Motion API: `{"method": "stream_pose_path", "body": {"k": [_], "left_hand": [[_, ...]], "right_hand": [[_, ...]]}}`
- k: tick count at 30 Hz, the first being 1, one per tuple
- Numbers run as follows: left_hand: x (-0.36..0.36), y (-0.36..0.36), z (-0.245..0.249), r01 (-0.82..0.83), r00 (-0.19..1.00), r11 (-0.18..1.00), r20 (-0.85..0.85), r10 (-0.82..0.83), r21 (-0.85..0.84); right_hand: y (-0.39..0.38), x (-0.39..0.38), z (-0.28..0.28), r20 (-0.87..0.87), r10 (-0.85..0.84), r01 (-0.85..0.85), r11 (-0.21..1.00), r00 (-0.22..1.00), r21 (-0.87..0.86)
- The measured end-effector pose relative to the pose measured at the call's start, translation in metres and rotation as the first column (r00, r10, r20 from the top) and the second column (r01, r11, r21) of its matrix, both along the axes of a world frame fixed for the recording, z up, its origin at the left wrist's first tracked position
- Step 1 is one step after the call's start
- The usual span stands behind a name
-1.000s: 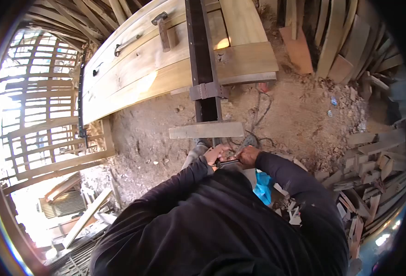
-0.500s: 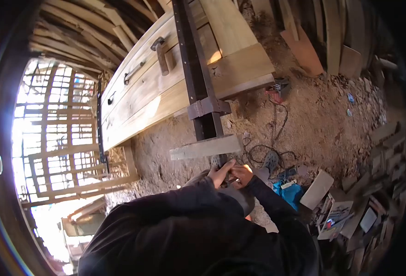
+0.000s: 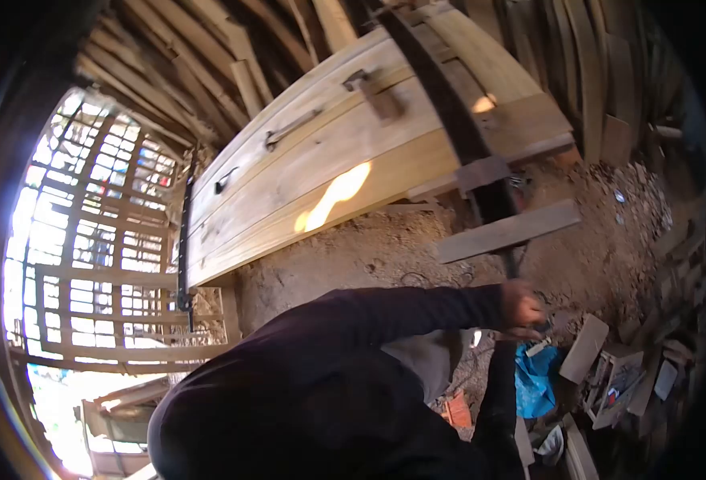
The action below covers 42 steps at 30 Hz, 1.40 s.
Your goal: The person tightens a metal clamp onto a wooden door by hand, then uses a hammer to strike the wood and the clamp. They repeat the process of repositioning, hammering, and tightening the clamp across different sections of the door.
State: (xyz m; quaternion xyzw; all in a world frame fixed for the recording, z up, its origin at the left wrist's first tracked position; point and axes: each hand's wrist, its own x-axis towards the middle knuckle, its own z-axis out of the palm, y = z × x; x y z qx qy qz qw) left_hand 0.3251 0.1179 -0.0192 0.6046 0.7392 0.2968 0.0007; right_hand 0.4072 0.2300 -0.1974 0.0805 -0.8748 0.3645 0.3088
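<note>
A long dark metal bar clamp lies across a pale wooden panel. A wooden block sits crosswise at its near end, and the clamp's screw sticks out past the block toward me. My left hand is closed at the outer end of this screw, on what looks like the clamp handle, slightly blurred. My right arm reaches up from below to the same spot. My right hand is mostly hidden there, and its fingers cannot be made out.
On the panel lie a hammer, a wrench and a small dark tool. A second dark clamp spans the panel's left end. A blue bag, a wooden toolbox and wood offcuts lie at the lower right.
My view has swung, so the panel, clamp and hands appear farther right. My left arm now stretches across my body, and my right hand has become mostly hidden by the left.
</note>
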Motion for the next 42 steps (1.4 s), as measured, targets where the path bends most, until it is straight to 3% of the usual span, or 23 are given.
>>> {"method": "stream_pose_path", "body": {"k": [2, 5, 8, 11, 15, 18, 20, 22, 24, 26, 29, 30, 32, 34, 35, 36, 38, 40, 42], "left_hand": [[0.002, -0.002, 0.029, -0.032, 0.996, 0.994, 0.086, 0.023, 0.108], [-0.002, 0.003, 0.011, 0.086, 0.996, 0.967, 0.015, -0.093, 0.240], [0.002, 0.010, 0.008, -0.063, 0.996, 0.998, -0.066, 0.062, -0.017], [0.005, 0.009, 0.016, -0.116, 0.993, 0.993, -0.029, 0.115, -0.026], [-0.008, 0.030, -0.029, -0.047, 0.998, 0.995, 0.033, 0.050, -0.086], [-0.011, 0.038, -0.023, -0.061, 0.997, 0.981, -0.068, 0.049, -0.184], [-0.018, 0.067, -0.085, 0.045, 0.955, 0.997, -0.291, -0.061, -0.064], [-0.018, 0.084, -0.092, 0.076, 0.952, 0.987, -0.286, -0.115, -0.144], [-0.021, 0.078, -0.054, 0.083, 0.993, 0.912, -0.044, -0.109, -0.401], [-0.021, 0.080, -0.040, 0.140, 0.990, 0.823, 0.066, -0.124, -0.550], [-0.023, 0.082, -0.041, 0.131, 0.985, 0.897, -0.047, -0.166, -0.422], [-0.022, 0.094, -0.076, 0.157, 0.987, 0.915, 0.032, -0.157, -0.372], [-0.027, 0.102, -0.090, 0.290, 0.951, 0.866, 0.022, -0.308, -0.407], [-0.041, 0.047, 0.011, 0.365, 0.921, 0.822, 0.298, -0.250, -0.438], [-0.028, 0.025, 0.024, 0.235, 0.938, 0.943, 0.310, -0.157, -0.234], [-0.018, 0.005, 0.035, 0.076, 0.937, 0.997, 0.345, -0.062, -0.026], [0.000, -0.036, 0.062, -0.118, 0.954, 0.882, 0.297, -0.026, 0.456], [0.035, -0.082, 0.045, -0.507, 0.807, 0.786, 0.515, 0.289, 0.354], [0.078, -0.103, -0.012, -0.833, 0.485, 0.521, 0.699, 0.525, 0.186]], "right_hand": [[0.000, 0.005, -0.004, -0.008, -0.102, 0.101, 0.994, 0.995, -0.043], [0.002, 0.004, -0.007, -0.019, -0.202, 0.199, 0.974, 0.979, -0.105], [0.002, -0.001, -0.012, -0.012, -0.284, 0.277, 0.944, 0.959, -0.179], [0.001, -0.008, -0.016, 0.011, -0.342, 0.333, 0.905, 0.940, -0.265], [-0.010, -0.005, -0.014, 0.065, -0.396, 0.391, 0.844, 0.916, -0.368], [-0.034, 0.010, -0.010, 0.140, -0.440, 0.453, 0.775, 0.887, -0.440], [-0.050, 0.022, -0.003, 0.216, -0.468, 0.511, 0.718, 0.857, -0.473], [-0.067, 0.034, 0.003, 0.304, -0.480, 0.566, 0.639, 0.823, -0.521], [-0.088, 0.042, 0.018, 0.419, -0.451, 0.615, 0.540, 0.788, -0.575], [-0.106, 0.050, 0.039, 0.539, -0.394, 0.666, 0.384, 0.744, -0.639], [-0.127, 0.051, 0.077, 0.680, -0.230, 0.710, 0.076, 0.696, -0.700], [-0.133, 0.052, 0.087, 0.713, -0.142, 0.719, -0.019, 0.686, -0.695], [-0.140, 0.052, 0.104, 0.748, 0.022, 0.738, -0.189, 0.663, -0.648], [-0.146, 0.039, 0.153, 0.692, 0.131, 0.690, -0.326, 0.710, -0.646], [-0.153, 0.031, 0.191, 0.700, 0.143, 0.690, -0.390, 0.699, -0.609], [-0.154, 0.029, 0.194, 0.690, 0.148, 0.682, -0.395, 0.709, -0.616], [-0.152, 0.035, 0.185, 0.664, 0.116, 0.667, -0.266, 0.738, -0.695], [-0.146, 0.040, 0.167, 0.619, 0.052, 0.620, -0.009, 0.783, -0.784], [-0.131, 0.047, 0.149, 0.614, 0.026, 0.595, 0.214, 0.789, -0.775]]}}
